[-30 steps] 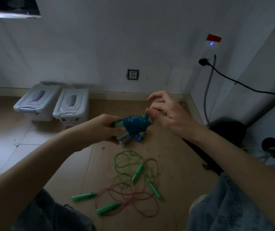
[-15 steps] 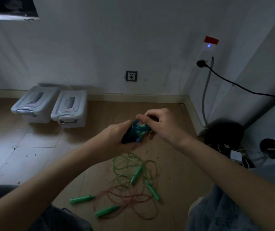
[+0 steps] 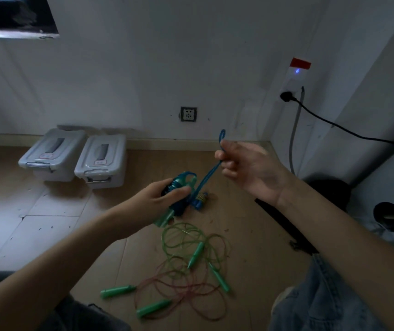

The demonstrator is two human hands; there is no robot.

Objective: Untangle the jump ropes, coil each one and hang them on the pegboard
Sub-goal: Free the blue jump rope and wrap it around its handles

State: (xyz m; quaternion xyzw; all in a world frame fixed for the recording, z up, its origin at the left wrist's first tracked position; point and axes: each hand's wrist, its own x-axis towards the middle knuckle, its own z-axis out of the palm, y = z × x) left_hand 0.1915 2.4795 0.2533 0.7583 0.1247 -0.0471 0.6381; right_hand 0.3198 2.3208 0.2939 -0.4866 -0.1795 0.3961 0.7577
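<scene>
A wound blue jump rope is gripped in the left hand; a doubled strand of it, slanting up and right, is pinched by the right hand. Below both hands, two more ropes, green and red, lie tangled with four green handles.

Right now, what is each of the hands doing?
Left hand: grips the coiled blue jump rope.
Right hand: pinches a loop of that rope's cord.
</scene>
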